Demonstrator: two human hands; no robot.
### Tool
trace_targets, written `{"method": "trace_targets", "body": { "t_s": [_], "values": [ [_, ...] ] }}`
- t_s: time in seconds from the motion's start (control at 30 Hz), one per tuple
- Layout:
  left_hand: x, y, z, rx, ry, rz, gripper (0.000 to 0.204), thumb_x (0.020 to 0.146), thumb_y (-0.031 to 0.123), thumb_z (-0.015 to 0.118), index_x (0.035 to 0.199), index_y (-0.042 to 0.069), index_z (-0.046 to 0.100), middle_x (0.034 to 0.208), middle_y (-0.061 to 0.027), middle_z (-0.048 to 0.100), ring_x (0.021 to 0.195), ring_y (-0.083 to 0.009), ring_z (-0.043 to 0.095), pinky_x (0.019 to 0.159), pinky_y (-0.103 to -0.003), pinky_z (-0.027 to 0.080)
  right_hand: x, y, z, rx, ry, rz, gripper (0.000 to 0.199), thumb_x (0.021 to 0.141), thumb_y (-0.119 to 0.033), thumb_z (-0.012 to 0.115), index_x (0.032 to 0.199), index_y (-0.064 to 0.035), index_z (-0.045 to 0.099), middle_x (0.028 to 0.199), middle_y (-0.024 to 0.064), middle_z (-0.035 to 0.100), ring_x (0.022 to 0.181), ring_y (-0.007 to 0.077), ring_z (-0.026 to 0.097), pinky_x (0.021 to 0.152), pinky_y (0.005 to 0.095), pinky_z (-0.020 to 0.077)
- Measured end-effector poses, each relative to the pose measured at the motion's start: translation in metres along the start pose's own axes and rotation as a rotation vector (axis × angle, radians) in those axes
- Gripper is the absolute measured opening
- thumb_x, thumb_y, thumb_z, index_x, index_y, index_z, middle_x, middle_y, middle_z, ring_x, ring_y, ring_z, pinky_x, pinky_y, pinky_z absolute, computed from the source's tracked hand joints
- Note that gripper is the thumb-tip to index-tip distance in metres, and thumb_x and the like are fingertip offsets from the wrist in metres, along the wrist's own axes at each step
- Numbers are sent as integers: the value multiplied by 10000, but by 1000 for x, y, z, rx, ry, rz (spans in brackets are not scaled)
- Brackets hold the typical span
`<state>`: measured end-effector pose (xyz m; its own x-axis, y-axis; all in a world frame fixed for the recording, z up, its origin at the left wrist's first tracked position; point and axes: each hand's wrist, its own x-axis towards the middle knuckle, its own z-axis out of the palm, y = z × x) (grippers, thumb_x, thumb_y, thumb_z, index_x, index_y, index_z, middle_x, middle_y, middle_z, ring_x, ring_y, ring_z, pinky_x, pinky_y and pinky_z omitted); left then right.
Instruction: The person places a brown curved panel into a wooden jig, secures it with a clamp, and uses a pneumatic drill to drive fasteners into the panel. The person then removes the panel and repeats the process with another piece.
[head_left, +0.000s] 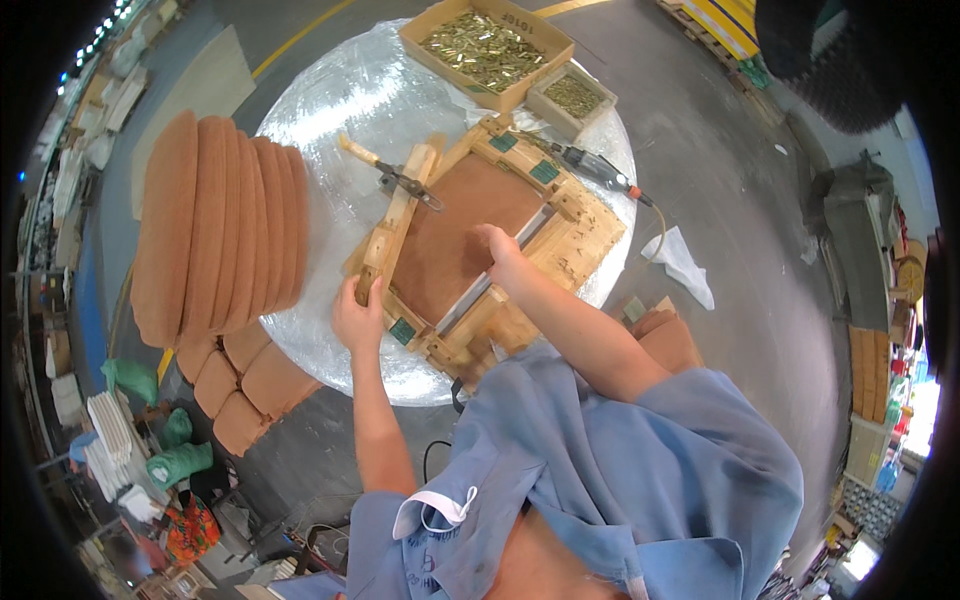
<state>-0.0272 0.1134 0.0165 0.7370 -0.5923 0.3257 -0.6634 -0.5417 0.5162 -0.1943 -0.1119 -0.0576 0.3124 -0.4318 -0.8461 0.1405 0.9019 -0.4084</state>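
A wooden frame jig [590, 225] lies on a round table [330, 110] wrapped in shiny plastic film. A brown fabric-covered panel [465, 215] sits inside it. My left hand [358, 315] is closed around the near end of the jig's left wooden bar [398, 222], thumb and fingers on either side. My right hand [502, 255] is over the panel's right part, beside a pale metal strip [465, 303]; its fingers reach left, partly hidden, and I see nothing held in them. A metal toggle clamp [408, 186] with a yellowish handle crosses the left bar.
Behind the jig stand a cardboard box [548, 48] of brass-coloured metal pieces and a smaller box [560, 118] of small fasteners. A corded power screwdriver [598, 170] lies at the right. Brown padded panels [220, 230] are stacked at the left, with more [240, 390] below.
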Motion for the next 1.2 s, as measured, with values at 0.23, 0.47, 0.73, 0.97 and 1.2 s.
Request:
{"method": "trace_targets", "body": {
  "t_s": [0.23,0.47,0.73,0.97,1.2],
  "values": [
    [41,-11,-16,109,-19,183,367,915,361,813,1078,44,725,1001,-127,751,926,-359,710,780,-463,552,-14,-3,-1,-110,40,-10,498,947,-290,736,1381,-92,593,1414,99,612,1304,253,550,1063,421,413],
    [40,-15,-24,50,-72,230,362,905,328,827,1069,22,726,981,-167,743,918,-384,708,776,-474,551,-31,2,1,-101,36,-81,498,939,-247,742,1341,21,623,1356,171,663,1225,306,635,1049,478,475],
    [-5,-49,-18,76,-118,144,392,929,354,802,1150,47,700,1047,-166,741,954,-394,704,794,-474,557,-42,2,5,-145,48,-111,477,936,-227,748,1300,55,623,1240,171,693,1172,293,650,939,470,530],
    [4,-73,-7,105,-133,78,383,949,358,782,1166,52,702,1122,-153,746,1027,-375,708,845,-467,569,-32,5,-2,-246,85,-109,492,920,-270,762,1282,37,633,1249,133,689,1151,280,647,934,447,505],
    [44,-84,-24,-64,-275,34,418,960,345,770,1227,46,650,1101,-185,743,1024,-425,703,846,-497,555,-17,13,-11,-274,53,-76,383,950,-345,707,1274,-141,700,1393,39,611,1305,211,490,1046,446,388]
  ]
}}
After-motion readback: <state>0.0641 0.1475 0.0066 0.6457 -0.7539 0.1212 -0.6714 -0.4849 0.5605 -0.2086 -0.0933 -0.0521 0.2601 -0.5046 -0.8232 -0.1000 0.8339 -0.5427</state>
